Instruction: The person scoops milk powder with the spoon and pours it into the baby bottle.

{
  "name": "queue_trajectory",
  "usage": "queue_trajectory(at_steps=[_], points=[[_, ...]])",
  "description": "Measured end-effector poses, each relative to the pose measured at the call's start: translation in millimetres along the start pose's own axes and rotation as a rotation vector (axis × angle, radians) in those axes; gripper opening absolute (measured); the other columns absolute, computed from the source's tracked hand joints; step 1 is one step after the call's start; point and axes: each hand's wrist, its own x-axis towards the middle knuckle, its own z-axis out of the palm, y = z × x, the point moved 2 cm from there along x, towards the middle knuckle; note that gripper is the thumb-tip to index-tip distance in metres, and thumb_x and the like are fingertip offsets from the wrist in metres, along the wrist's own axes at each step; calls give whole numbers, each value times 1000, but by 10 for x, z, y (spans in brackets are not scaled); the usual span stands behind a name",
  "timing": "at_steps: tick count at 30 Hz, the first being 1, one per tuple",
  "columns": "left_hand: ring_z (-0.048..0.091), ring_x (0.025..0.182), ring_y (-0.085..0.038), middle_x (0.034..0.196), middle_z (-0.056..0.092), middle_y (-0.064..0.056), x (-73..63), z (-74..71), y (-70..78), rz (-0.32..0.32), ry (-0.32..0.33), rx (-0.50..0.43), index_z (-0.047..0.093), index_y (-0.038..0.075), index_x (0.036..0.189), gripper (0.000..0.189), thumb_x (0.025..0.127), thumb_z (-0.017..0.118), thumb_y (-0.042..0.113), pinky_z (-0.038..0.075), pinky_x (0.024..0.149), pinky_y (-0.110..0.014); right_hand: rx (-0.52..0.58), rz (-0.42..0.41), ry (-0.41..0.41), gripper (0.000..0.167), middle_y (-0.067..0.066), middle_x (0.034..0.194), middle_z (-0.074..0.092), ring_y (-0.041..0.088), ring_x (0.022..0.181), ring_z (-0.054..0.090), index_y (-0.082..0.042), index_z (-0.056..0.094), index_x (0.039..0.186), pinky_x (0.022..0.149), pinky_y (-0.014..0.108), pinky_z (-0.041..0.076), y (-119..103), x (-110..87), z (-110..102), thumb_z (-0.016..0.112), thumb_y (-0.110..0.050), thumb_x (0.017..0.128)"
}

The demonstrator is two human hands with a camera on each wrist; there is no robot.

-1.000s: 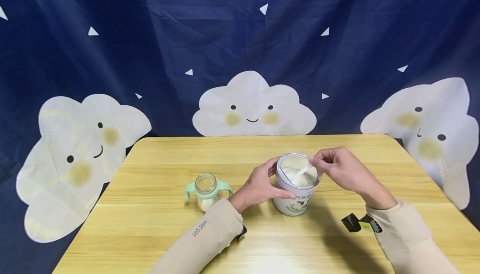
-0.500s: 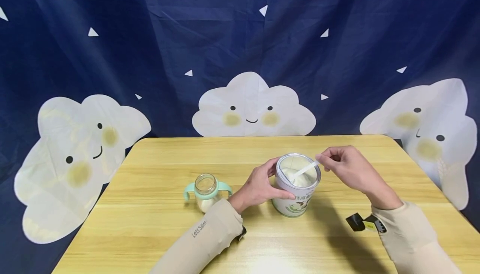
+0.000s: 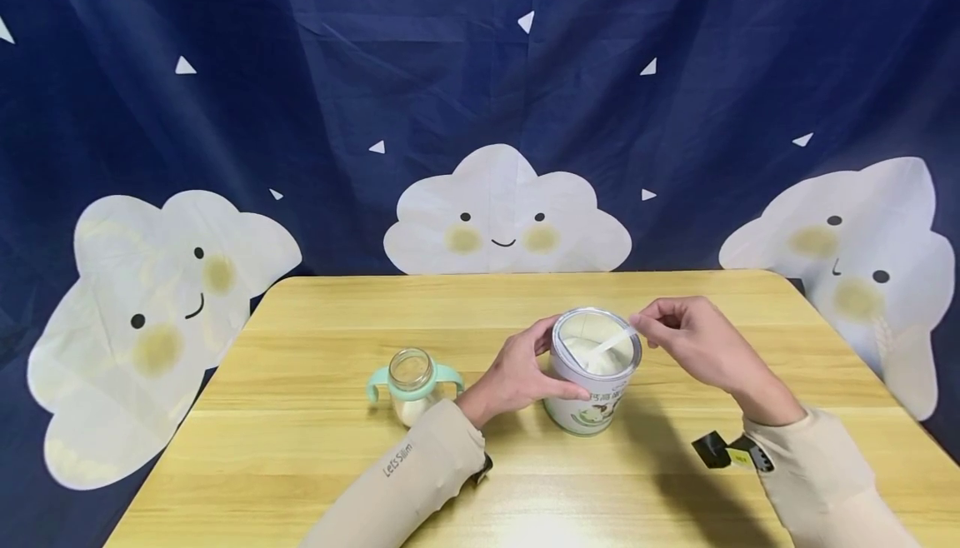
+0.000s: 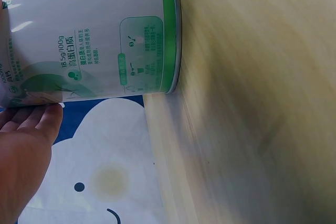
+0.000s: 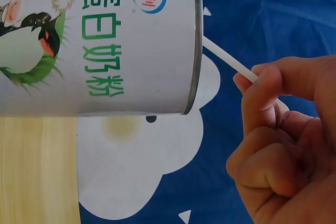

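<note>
A white milk powder tin [image 3: 581, 406] with a cow picture and green print stands uncovered on the table, pale powder visible inside. My left hand [image 3: 517, 375] grips its left side, with the thumb across the front and the fingers round the back; the left wrist view shows fingers [image 4: 39, 121] against the wall. Above the rim on the right, my right hand [image 3: 693, 341] pinches the thin white handle of a scoop [image 3: 611, 341] between thumb and forefinger. The handle slants down into the tin. The scoop's lower end is in the powder or hidden by it; I cannot tell which.
Left of the tin stands a baby bottle [image 3: 412, 381] with mint-green handles, uncapped, with whitish contents, close to my left sleeve. The wooden table [image 3: 337, 306] ends at a dark blue cloth [image 3: 480, 73] printed with white clouds.
My right hand has shifted a little to the right with the scoop handle, then lowered slightly. The handle's slant has changed a bit. My left hand and the tin stay in place.
</note>
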Motion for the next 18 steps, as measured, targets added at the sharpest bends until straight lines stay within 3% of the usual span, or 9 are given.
queue_trajectory(at_steps=[18], points=[[53, 129, -16, 141, 57, -1, 4, 8, -19, -16, -4, -28, 46, 12, 148, 96, 66, 95, 13, 41, 109, -29, -24, 53, 54, 34, -6, 56, 34, 10, 49, 32, -6, 63, 78, 41, 28, 28, 125, 16, -75, 59, -31, 102]])
